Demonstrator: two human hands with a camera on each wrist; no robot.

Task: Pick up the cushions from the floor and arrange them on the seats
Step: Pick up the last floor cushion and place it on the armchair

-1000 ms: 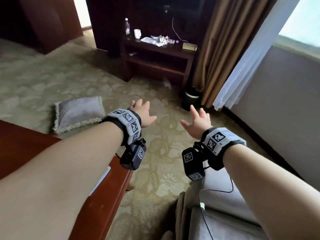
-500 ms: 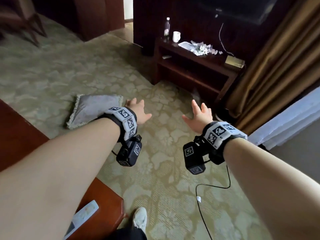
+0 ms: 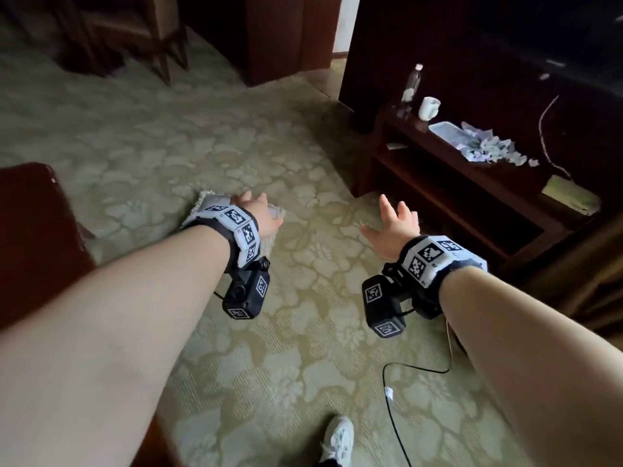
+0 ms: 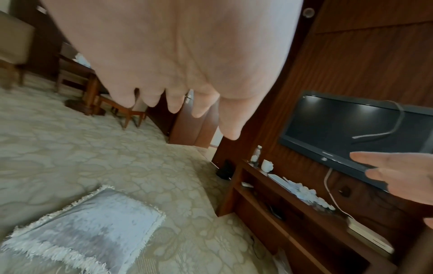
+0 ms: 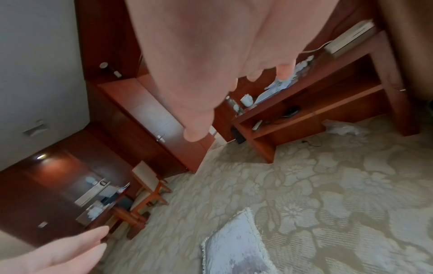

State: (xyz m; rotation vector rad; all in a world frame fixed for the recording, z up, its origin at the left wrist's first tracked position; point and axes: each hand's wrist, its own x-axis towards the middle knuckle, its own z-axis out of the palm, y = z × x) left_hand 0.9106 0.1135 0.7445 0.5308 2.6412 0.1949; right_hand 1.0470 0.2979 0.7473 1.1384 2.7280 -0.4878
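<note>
I see both arms stretched out in front and low over the floor. My left hand (image 3: 259,215) has its fingers spread flat, palm down, right above the grey cushion (image 3: 210,205). In the left wrist view the cushion (image 4: 86,228) lies on the carpet (image 3: 141,136) below the hand, with a gap between them, so the hand holds nothing. My right hand (image 3: 392,229) is spread wide too, fingers straight, over bare carpet and off to the side of the cushion. The two hands are apart.

A dark wooden shelf (image 3: 472,183) stands near the right hand, with a bottle (image 3: 412,85), a white cup (image 3: 428,107) and some crumpled paper (image 3: 488,148) on top. A black cable (image 3: 404,382) runs across the carpet under the right arm, and a white shoe (image 3: 337,439) shows at the bottom.

The head view hides most of the cushion behind the left wrist – the wrist views show its fringed edge (image 5: 255,228). Only the left wrist view shows the TV (image 4: 339,129) on the wall
</note>
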